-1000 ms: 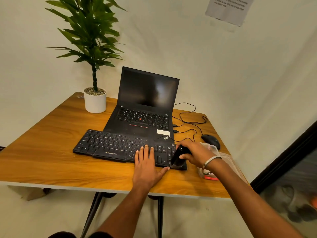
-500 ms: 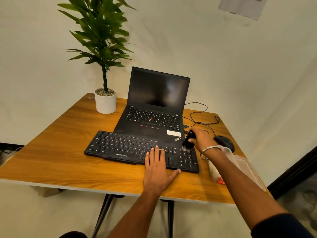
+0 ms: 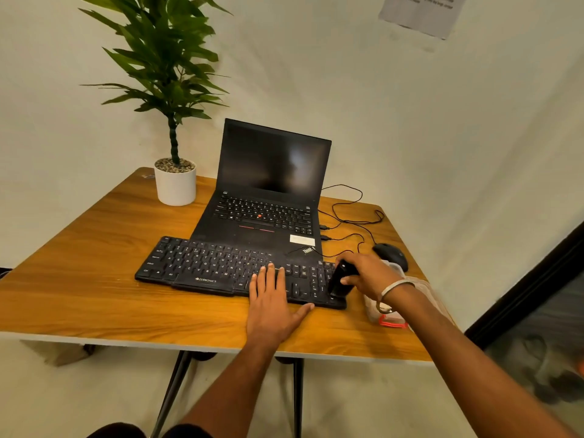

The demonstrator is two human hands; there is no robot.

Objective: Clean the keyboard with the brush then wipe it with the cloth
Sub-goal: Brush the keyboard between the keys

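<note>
Since earlier, right hand [image 3: 368,273] drew brush [image 3: 340,281] nearer along keyboard [image 3: 221,267] right end, fingers wrapped round it | left hand [image 3: 271,298] flat, fingers straight (steadying keyboard on bench [image 3: 94,295]).

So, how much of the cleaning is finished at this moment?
Nothing looks finished. In hand: the right hand grips the brush on the keyboard at its right end, and the left hand presses it flat. Left: the other keys, then wiping; no cloth is clearly visible.
</note>
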